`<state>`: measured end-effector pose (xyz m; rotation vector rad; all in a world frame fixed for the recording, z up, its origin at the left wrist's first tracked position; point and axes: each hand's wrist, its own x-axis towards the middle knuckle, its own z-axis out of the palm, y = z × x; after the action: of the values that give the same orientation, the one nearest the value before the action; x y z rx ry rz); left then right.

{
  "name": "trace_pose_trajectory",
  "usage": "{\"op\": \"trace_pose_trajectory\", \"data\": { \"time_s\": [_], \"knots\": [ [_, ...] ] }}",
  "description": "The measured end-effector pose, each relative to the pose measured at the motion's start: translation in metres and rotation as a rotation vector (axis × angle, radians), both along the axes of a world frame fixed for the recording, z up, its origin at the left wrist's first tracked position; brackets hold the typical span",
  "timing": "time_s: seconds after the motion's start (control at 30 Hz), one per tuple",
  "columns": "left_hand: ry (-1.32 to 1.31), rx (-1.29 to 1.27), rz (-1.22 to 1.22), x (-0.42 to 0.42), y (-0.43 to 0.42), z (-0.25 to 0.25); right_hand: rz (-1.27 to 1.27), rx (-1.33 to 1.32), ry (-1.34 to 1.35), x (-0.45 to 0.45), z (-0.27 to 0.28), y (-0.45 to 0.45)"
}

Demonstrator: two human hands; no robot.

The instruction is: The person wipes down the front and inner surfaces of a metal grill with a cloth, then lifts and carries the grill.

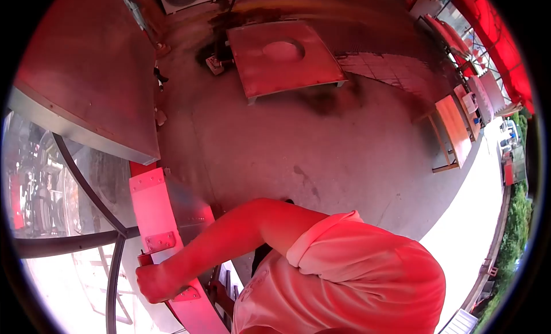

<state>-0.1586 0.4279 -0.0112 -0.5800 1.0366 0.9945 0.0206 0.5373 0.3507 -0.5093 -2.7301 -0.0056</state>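
Note:
A long metal panel with screwed plates runs down the lower left, tinted red by the light. My right arm reaches across it, and my right hand is closed in a fist at its outer edge. The fist lies between two screwed plates, an upper one and a lower one, around what looks like a handle. Most of that handle is hidden by my fingers. Beyond the panel's inner edge, in shadow, my left hand shows only in part, close to some metal strips. Its fingers cannot be made out.
A large metal cabinet stands at the upper left, above a dark-framed glass pane. A low square table with a round opening stands on the concrete floor. A wooden table is at the right, near the sunlit edge.

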Motion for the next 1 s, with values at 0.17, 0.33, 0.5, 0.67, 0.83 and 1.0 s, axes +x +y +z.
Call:
{"op": "trace_pose_trajectory", "data": {
  "time_s": [0.17,0.33,0.5,0.67,0.83,1.0],
  "knots": [
    [-0.025,0.062,-0.311,0.134,0.026,0.007,-0.224,-0.079,-0.1,0.096,0.017,-0.002],
    [-0.069,0.114,-0.664,0.329,0.02,0.012,-0.409,0.037,0.0,0.249,0.046,-0.071],
    [-0.106,0.141,-0.925,0.532,-0.044,0.025,-0.705,0.124,0.047,0.414,0.06,-0.175],
    [-0.143,0.121,-1.071,0.682,-0.116,0.041,-1.039,0.199,0.143,0.546,0.086,-0.285],
    [-0.166,0.085,-1.153,0.791,-0.161,0.046,-1.278,0.261,0.207,0.651,0.096,-0.348],
    [-0.214,-0.032,-1.145,0.897,-0.17,0.029,-1.289,0.198,0.153,0.819,0.042,-0.339]
  ]
}}
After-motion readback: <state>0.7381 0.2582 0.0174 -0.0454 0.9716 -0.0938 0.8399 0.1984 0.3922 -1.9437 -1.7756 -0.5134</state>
